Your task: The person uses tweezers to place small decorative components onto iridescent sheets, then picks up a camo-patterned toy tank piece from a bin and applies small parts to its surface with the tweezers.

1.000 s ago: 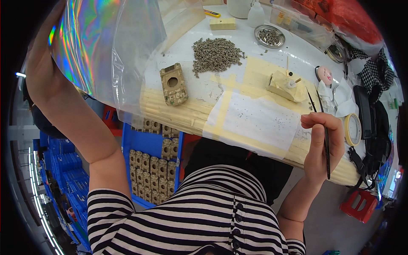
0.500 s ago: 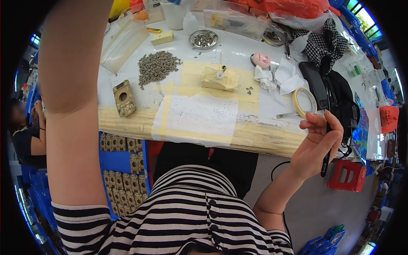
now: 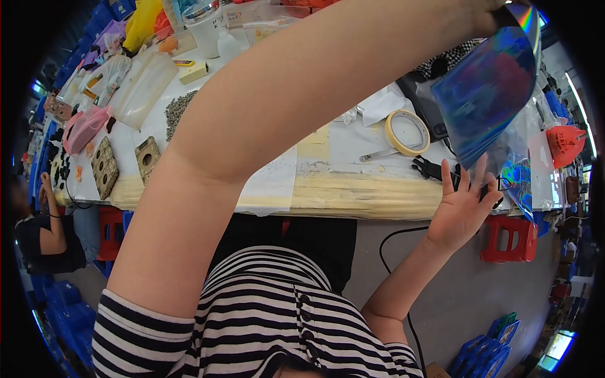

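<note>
From the lower left my left arm reaches across the table. My left hand point(image 3: 485, 17) is at the upper right edge, its fingers mostly hidden, at the top of an iridescent blue plastic bag point(image 3: 488, 88) that hangs from it. Below the bag is my right hand point(image 3: 460, 214), palm up. Its thumb and forefinger pinch the end of a black strap point(image 3: 498, 203), mostly hidden, while the other fingers stretch upward close to the bag's lower edge. A black buckle point(image 3: 430, 168) lies near the table edge, left of these fingers.
Tape roll point(image 3: 407, 132), black case point(image 3: 423, 110) and white tissue point(image 3: 384, 104) lie on the table. Two camouflage-patterned housings point(image 3: 104, 169) and a pile of small metal parts point(image 3: 178, 114) are left. A red stool point(image 3: 509, 239) stands right. Another person point(image 3: 47, 233) sits far left.
My left arm has swung from upright at the left across to the upper right. The iridescent bag has come into view at my left hand. My right hand's outer fingers have spread upward.
</note>
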